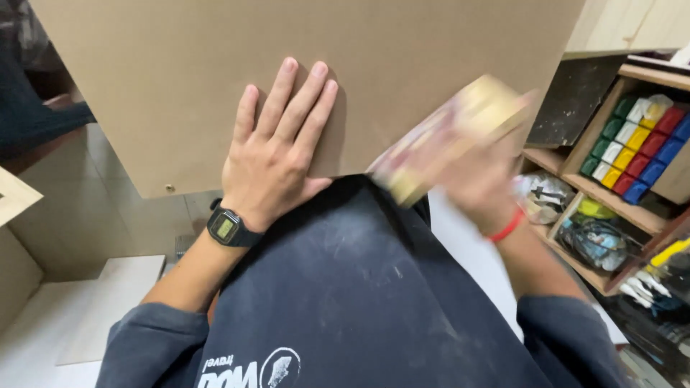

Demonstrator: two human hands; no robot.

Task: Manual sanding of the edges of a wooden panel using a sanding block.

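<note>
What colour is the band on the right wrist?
Red. The band shows on the right wrist, below the blurred right hand, in the head view.

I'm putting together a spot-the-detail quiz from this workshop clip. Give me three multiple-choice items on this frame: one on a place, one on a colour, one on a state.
1. Where does the left hand lie?
A. flat on the brown board
B. on the wooden shelf
C. on the floor

2. What colour is the band on the right wrist?
A. green
B. red
C. white

3. How does the block in the right hand appear?
A. sharp and lying on the shelf
B. wrapped in cloth
C. motion-blurred at the board's edge

Answers:
1 A, since the palm and spread fingers press on the board's face.
2 B, since a red loop sits just below the blurred hand.
3 C, since the block and the hand are both smeared while the left hand and the black watch are sharp.
</note>
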